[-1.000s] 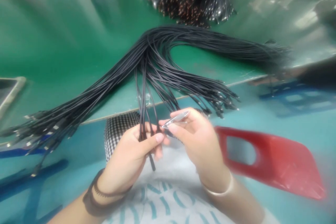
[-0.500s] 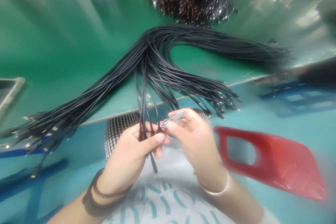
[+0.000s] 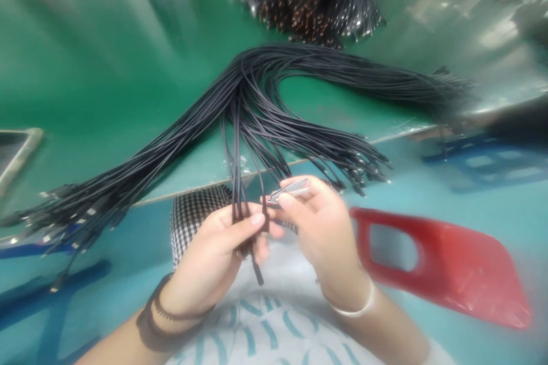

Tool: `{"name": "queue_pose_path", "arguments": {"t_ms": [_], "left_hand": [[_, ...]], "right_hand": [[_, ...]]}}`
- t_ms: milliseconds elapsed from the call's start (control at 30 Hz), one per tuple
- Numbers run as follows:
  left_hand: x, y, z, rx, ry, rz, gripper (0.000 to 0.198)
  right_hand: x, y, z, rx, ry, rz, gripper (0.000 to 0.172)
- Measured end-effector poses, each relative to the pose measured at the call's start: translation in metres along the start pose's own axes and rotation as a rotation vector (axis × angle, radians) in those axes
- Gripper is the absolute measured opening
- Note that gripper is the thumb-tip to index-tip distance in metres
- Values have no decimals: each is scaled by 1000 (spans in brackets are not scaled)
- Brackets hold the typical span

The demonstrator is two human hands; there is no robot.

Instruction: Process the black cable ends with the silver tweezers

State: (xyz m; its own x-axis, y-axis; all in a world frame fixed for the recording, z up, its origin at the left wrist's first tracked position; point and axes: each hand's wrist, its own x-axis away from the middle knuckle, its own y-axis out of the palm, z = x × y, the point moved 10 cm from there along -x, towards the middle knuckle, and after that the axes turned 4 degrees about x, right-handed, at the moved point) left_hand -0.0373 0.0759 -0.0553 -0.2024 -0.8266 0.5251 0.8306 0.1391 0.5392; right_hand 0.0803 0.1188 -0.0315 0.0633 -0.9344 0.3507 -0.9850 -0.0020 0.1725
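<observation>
My left hand (image 3: 209, 248) is shut around a few black cables (image 3: 240, 194), with one thick black end (image 3: 257, 272) sticking out below the fist. My right hand (image 3: 317, 236) pinches a small metal clipper (image 3: 293, 190) between thumb and fingers, its tip close to the cables in my left hand. The cables belong to a large black bundle (image 3: 252, 108) that fans out across the green table (image 3: 107, 74), with metal-tipped ends at left and right.
Another heap of black cables with metal ends (image 3: 308, 0) lies at the far side of the table. A red plastic stool (image 3: 445, 268) stands to my right, blue stool frames lie at both sides, and checked cloth (image 3: 192, 222) lies on my lap.
The cable end in my left hand has shifted slightly to the right. The metal clipper has moved a little right and up, and the bundle on the table looks unchanged.
</observation>
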Motion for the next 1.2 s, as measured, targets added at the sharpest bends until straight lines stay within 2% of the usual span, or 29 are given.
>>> {"name": "queue_pose_path", "arguments": {"t_ms": [200,267,333,467,600,933,1200], "left_hand": [[-1,6,-7,134,-98,-104,17],[-1,5,-6,103,-75,-101,16],[0,0,1,-18,11,-51,17],[4,-13,13,-304,124,155,20],[8,-17,18,-325,128,280,23],[7,-15,19,-273,152,271,25],[8,-19,14,-298,127,282,26]], "right_hand": [[1,-2,0,-80,-18,-11,13],[3,-1,0,-69,-33,-14,13],[5,2,-1,-69,-46,-20,14],[9,4,-5,-63,-69,9,13],[11,7,-6,3,-77,-1,13],[9,6,-10,72,-116,17,16],[7,2,-7,28,-49,53,14]]}}
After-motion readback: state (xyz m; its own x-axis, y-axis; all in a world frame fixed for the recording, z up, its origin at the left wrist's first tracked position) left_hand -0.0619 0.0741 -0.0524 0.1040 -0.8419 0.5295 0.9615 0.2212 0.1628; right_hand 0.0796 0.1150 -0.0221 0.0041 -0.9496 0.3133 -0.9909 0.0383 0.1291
